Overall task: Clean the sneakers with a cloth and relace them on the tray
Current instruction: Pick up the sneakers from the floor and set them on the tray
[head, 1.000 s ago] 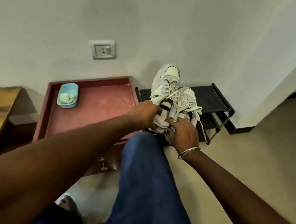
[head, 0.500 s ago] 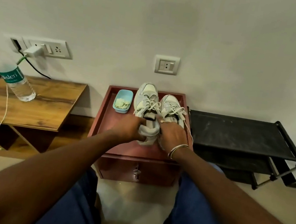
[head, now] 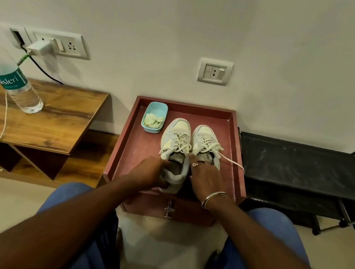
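Note:
Two white laced sneakers stand side by side on the red tray [head: 137,151], toes toward the wall. My left hand [head: 147,172] grips the heel of the left sneaker [head: 176,138]. My right hand [head: 206,176] covers the heel of the right sneaker [head: 205,142], fingers curled over its collar. One loose lace end trails right across the tray. A pale yellow cloth lies folded in a small blue tub [head: 154,117] at the tray's far left corner.
The tray tops a small red drawer unit. A black shoe rack [head: 305,167] stands to its right. A wooden table [head: 35,122] on the left holds a water bottle [head: 10,79], a dark phone and a white cable. My knees flank the unit.
I carried both sneakers from the black rack leftward and set them down on the red tray. My view swung left to face the tray squarely.

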